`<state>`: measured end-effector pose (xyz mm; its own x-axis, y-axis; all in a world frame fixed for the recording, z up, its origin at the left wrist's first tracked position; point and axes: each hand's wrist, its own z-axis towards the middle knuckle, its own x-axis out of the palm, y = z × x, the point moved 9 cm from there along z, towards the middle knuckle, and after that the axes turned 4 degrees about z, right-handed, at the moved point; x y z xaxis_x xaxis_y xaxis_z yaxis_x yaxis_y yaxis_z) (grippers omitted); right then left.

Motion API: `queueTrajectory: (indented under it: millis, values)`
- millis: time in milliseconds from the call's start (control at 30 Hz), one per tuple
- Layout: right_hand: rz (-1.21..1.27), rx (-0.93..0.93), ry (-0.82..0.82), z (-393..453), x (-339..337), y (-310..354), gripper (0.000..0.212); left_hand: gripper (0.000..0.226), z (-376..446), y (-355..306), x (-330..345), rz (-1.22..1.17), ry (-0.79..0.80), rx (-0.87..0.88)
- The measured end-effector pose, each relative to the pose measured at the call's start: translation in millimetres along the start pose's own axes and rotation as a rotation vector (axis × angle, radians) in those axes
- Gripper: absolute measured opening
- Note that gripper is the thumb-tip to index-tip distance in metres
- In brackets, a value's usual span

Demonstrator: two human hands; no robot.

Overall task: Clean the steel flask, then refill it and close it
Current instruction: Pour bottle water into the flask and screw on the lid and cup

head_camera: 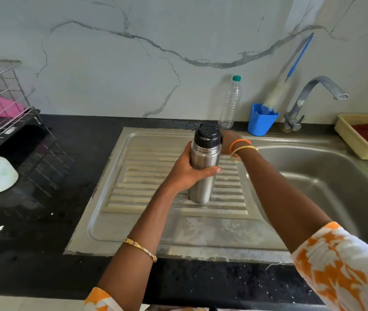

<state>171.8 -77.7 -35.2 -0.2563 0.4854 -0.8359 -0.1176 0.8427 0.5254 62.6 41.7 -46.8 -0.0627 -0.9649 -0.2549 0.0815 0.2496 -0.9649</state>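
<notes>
Steel flask [203, 169] upright on sink drainboard [156, 221], black cap [207, 135] on. Left hand [186, 170] wraps flask body; right hand [226, 142] behind cap, grip can't tell. Tap [313, 95] far right of flask.

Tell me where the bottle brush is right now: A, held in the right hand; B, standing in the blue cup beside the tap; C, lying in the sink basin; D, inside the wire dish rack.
B: the bottle brush stands bristles-down in the blue cup just left of the tap, its blue handle leaning against the wall.
</notes>
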Motion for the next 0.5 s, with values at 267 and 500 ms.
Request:
queueTrajectory:
  millis: [267,500]
  values:
    - [1.529,0.11,0.016,-74,-53,-37,0.051,0.067,-1,1,1,-0.008,-0.015,-0.011]
    - [1.352,0.119,-0.172,-104,-57,-56,0.044,0.064,1,3,-1,-0.001,-0.096,-0.01]
